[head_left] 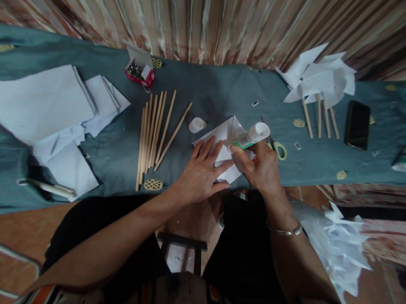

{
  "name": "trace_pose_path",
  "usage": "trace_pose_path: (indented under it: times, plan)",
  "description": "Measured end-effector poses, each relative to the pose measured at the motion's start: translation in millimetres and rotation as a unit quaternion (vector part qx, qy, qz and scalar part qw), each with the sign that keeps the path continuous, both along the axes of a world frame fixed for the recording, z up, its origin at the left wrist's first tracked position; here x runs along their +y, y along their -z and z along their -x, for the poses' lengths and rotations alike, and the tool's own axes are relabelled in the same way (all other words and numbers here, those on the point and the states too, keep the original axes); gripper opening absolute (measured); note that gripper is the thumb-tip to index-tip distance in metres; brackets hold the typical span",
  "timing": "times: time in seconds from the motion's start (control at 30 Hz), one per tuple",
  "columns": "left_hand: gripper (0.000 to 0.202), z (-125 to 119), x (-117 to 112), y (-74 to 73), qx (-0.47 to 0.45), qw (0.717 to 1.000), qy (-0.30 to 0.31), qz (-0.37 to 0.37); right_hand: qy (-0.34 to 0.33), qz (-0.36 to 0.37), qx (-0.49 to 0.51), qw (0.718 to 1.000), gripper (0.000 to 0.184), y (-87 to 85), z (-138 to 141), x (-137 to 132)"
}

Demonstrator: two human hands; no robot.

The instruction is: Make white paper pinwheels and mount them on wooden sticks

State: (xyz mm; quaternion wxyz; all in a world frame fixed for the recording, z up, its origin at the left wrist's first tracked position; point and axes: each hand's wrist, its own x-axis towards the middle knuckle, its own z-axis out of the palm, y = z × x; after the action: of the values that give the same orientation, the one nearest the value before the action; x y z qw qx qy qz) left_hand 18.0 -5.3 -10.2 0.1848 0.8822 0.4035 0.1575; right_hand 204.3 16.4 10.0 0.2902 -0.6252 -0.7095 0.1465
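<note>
My left hand [202, 172] lies flat, fingers spread, pressing on a folded white paper square [225, 135] at the near edge of the blue-grey cloth [208, 91]. My right hand [261, 165] grips a green and white glue tube [251, 137], its tip pointed down at the paper beside my left fingers. The tube's white cap [196, 125] lies just left of the paper. Green-handled scissors [277, 148] lie right behind my right hand.
Several wooden sticks [155, 132] lie left of the paper. White paper sheets [53, 114] are stacked at the far left. A red box of pins [139, 71] sits at the back. Finished paper pinwheels [318, 83], a black phone [357, 124] and a tape roll [404, 159] are at the right.
</note>
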Motion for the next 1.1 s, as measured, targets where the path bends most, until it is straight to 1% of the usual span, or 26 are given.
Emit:
trace_pose_path:
  times: [0.1,0.17,0.27,0.33,0.4,0.5,0.57,0.63,0.73,0.8,0.87,0.93,1.0,1.1]
  plan:
    - [0.057,0.1,-0.3,0.8,-0.001,1.000,0.001,-0.008,0.007,0.009,0.021,1.000,0.037,0.0,2.7,1.9]
    - [0.056,0.1,-0.1,0.3,0.000,1.000,0.002,-0.010,0.018,0.017,0.055,0.998,0.036,1.0,5.8,3.5]
    - [0.056,0.7,0.4,-1.2,0.003,1.000,0.001,-0.013,0.043,0.011,0.167,0.985,0.033,4.8,9.4,9.0]
    - [0.057,1.3,0.7,-1.6,0.003,1.000,0.002,-0.018,0.061,0.001,0.267,0.962,0.031,7.8,8.8,14.5]
    - [0.057,1.8,0.7,-1.4,0.002,1.000,0.005,-0.024,0.073,0.004,0.346,0.935,0.028,10.0,5.0,20.1]
    - [0.060,1.9,-0.3,-1.5,0.000,1.000,0.003,-0.026,0.067,0.033,0.414,0.907,0.028,10.7,-3.3,25.6]
    - [0.064,2.2,-0.7,-3.4,-0.001,1.000,0.000,-0.029,0.048,0.053,0.454,0.888,0.029,9.9,-7.9,27.0]
    - [0.064,3.8,0.4,-7.1,-0.004,0.999,0.005,-0.040,0.028,0.068,0.503,0.861,0.029,8.6,-10.5,27.1]
    - [0.053,10.8,8.5,-13.8,-0.022,0.998,-0.002,-0.066,0.011,0.088,0.571,0.816,0.024,6.2,-11.0,26.0]
    - [0.045,18.0,19.0,-16.3,-0.037,0.995,-0.046,-0.086,0.010,0.102,0.601,0.792,0.022,4.6,-9.4,24.6]
    - [0.043,25.7,31.9,-15.6,-0.035,0.988,-0.115,-0.097,0.010,0.106,0.609,0.786,0.023,3.4,-6.8,22.8]
    - [0.042,32.3,44.7,-12.3,-0.020,0.979,-0.174,-0.100,0.015,0.096,0.598,0.795,0.024,2.7,-3.5,20.9]
    - [0.040,37.5,54.8,-8.5,-0.005,0.977,-0.191,-0.091,0.030,0.088,0.584,0.806,0.025,1.9,-0.7,18.7]
    - [0.036,42.7,62.2,-6.2,-0.025,0.982,-0.177,-0.061,0.025,0.102,0.566,0.818,0.027,-1.2,2.0,15.0]
